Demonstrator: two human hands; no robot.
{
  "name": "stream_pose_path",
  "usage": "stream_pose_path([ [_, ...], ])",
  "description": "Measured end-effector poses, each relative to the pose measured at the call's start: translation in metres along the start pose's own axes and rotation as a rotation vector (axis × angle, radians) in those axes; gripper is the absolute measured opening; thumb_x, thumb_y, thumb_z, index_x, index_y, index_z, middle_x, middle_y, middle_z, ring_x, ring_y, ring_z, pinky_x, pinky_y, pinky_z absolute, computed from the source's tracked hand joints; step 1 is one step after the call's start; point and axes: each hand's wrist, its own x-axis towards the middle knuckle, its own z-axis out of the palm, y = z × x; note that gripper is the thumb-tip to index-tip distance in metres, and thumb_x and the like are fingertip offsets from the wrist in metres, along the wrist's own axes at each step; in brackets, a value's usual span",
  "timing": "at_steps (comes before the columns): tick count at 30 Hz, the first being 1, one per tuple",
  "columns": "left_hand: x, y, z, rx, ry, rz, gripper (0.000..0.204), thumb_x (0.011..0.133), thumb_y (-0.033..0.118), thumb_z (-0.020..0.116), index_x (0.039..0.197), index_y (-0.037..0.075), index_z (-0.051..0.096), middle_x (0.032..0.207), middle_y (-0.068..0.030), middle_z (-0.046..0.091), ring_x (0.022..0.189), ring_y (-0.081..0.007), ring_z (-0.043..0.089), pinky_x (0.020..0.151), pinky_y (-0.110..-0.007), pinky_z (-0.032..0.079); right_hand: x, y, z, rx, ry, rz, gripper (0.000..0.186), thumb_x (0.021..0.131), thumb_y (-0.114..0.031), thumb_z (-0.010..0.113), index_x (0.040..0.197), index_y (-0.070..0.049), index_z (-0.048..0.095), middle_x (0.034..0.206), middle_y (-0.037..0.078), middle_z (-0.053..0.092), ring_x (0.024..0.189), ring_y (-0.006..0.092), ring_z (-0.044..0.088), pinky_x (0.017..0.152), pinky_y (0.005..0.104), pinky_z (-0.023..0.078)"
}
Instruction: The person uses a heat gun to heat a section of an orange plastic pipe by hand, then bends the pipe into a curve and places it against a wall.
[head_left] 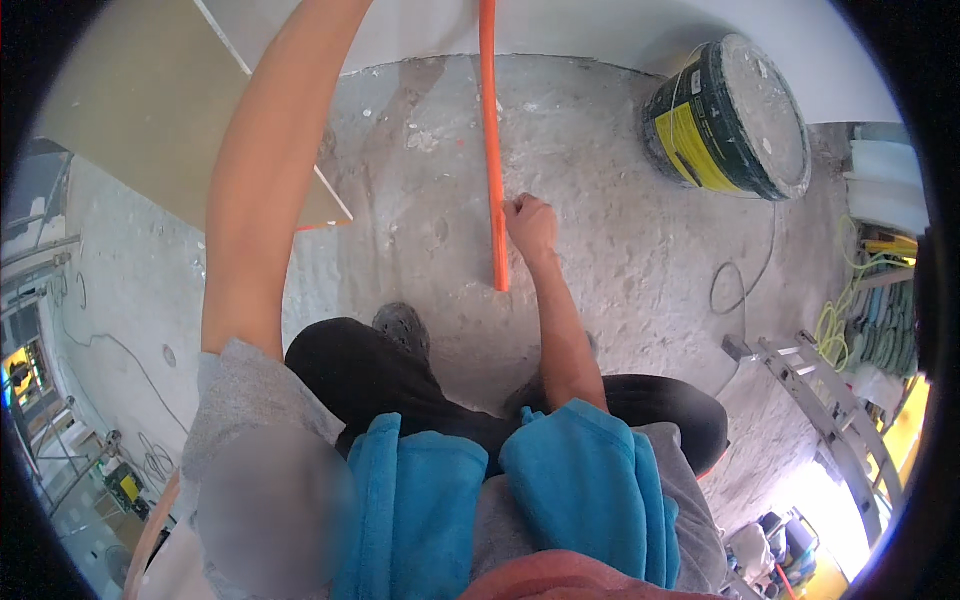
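A long orange bar runs from the top edge down to a squared lower end over the bare concrete floor. My right hand is closed, its curled fingertips against or right beside the bar's right edge. Whatever those fingers pinch, if anything, is too small to make out. My left arm reaches up past the top of the picture, so its hand is out of sight. A large tan board with a white edge lies left of that arm, partly covered by it.
A dark lidded bucket with a yellow label stands by the white wall at upper right. A metal ladder lies at right near green cables. A thin cable crosses the floor at left. My shoe is below the bar.
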Motion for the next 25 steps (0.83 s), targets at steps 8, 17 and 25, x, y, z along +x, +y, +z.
stream_pose_path([
  [8,-0.093,0.030,-0.048,-0.217,-0.474,-0.103,0.039,0.089,0.028,0.078,0.121,0.007,0.070,0.107,-0.0155,0.072,0.098,-0.0276,0.069,0.092,-0.038,0.053,0.029,-0.027,-0.037,0.505,0.029,-0.117,0.023,0.089,-0.022,0.066,0.094,0.000,0.074,0.083,0.019,0.075,0.079,0.0351,0.074,0.075,0.0406,0.058],
  [17,-0.183,-0.001,-0.191,-0.305,-1.354,-1.098,0.052,0.101,0.041,0.065,0.139,0.006,0.058,0.126,-0.0107,0.067,0.112,-0.0186,0.063,0.098,-0.035,0.049,-0.021,0.006,-0.090,-0.049,-0.317,-0.165,0.025,0.092,-0.023,0.063,0.103,-0.004,0.074,0.092,0.018,0.076,0.087,0.0335,0.074,0.081,0.0421,0.057],
  [25,-0.339,0.138,-0.531,-0.022,-1.307,-1.839,0.061,0.103,0.051,0.056,0.133,-0.002,0.061,0.116,-0.0203,0.070,0.099,-0.0223,0.066,0.085,-0.040,0.053,-0.175,-0.105,-0.331,0.008,-0.363,-0.224,0.031,0.090,-0.022,0.070,0.114,-0.004,0.073,0.115,0.018,0.073,0.109,0.0384,0.068,0.096,0.0447,0.052],
])
